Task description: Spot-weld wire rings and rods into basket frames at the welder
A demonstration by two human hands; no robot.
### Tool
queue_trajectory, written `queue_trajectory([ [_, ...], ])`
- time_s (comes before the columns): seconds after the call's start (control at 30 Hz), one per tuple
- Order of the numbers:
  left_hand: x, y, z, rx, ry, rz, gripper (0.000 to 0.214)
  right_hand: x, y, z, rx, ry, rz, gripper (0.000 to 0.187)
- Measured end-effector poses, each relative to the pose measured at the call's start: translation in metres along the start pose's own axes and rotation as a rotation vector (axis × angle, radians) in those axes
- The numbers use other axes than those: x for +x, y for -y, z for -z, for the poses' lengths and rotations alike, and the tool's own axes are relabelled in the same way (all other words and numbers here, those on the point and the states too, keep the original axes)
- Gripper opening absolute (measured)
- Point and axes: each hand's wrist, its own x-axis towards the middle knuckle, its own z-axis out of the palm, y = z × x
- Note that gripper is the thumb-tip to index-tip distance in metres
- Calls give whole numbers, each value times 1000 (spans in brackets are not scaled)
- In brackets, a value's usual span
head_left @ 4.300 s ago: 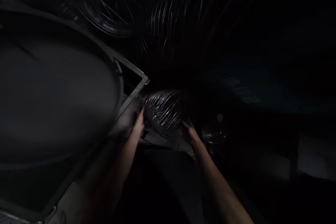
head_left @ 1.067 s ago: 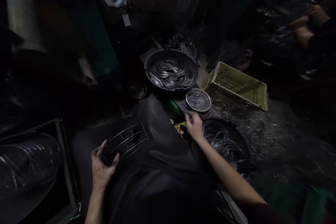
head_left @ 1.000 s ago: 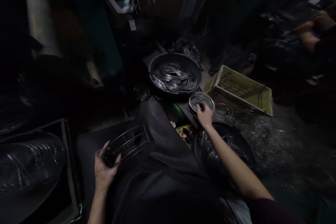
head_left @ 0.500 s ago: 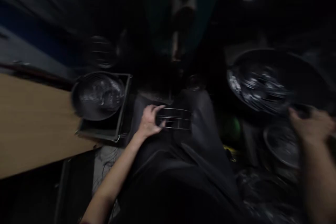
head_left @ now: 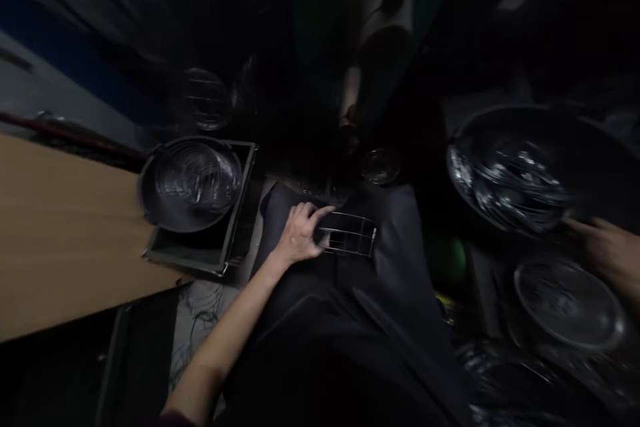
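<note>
So the small wire frame point(head_left: 347, 233) is over the upper part of the dark cloth on the lap point(head_left: 320, 340), and the left hand point(head_left: 299, 235) has hold of its left end. Fingers wrap over the top, the index finger point(head_left: 321, 214) running along the upper edge, and the thumb shows lower down, partly behind the wires. Can't tell if the frame actually touches the cloth.

Its long axis runs crosswise over the lap, free end pointing right and dipping a touch. Looks like thin, shiny silvery wires, roughly parallel, tied together by short cross wires, with one closing off the right end. Pretty open, you see dark cloth through it.

The right hand point(head_left: 613, 255) is well off to the lap's right, blurry and cut by the edge, between a big dark pan point(head_left: 593, 170) of wire loops and a round metal dish point(head_left: 521, 283). Honestly can't tell whether those fingers hold anything.
</note>
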Motion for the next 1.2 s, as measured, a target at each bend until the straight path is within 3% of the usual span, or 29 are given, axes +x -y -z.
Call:
queue_trajectory([
  [0.07, -4, 0, 10, -50, 17, -1, 74, -8, 18, 22, 11, 138, -90, 39],
  [0.17, -7, -14, 31, -252, -63, 19, 89, -29, 69, 59, 245, 107, -192, 34],
  [0.27, 7, -58, 43, -532, -128, -29, 58, -49, 138, 92, 852, 172, -216, 31],
  [0.33, 26, -98, 42, -687, -7, -165, 49, -54, 185, 108, 1201, 262, -199, 30],
  [0.37, 36, -116, 39, -766, 73, -212, 47, -54, 208, 112, 1311, 307, -165, 31],
  [0.43, 52, -142, 33, -956, 183, -170, 39, -50, 244, 112, 1422, 378, -86, 32],
  [0.5, 66, -149, 33, -1158, 136, -33, 34, -49, 267, 99, 1417, 414, -20, 30],
  [0.6, 87, -131, 41, -1411, -42, 134, 28, -67, 275, 59, 1201, 362, 106, 31],
  [0.73, 113, -94, 44, -1478, 16, 283, 28, -114, 269, 10, 971, 488, 291, 32],
  [0.83, 105, -73, 40, -1226, 56, 223, 38, -128, 268, -4, 998, 582, 256, 31],
  [0.97, 51, -49, 30, -507, 89, -59, 69, -108, 265, -6, 984, 430, 227, 21],
  [1.03, 24, -36, 18, -214, 120, -119, 83, -94, 265, -10, 1022, 420, 209, 21],
  [1.1, 11, -25, 5, -94, 72, -133, 81, -81, 270, -16, 1127, 476, 148, 25],
  [1.2, 14, -11, 0, -142, -47, -219, 71, -61, 289, -19, 1296, 539, 103, 33],
])
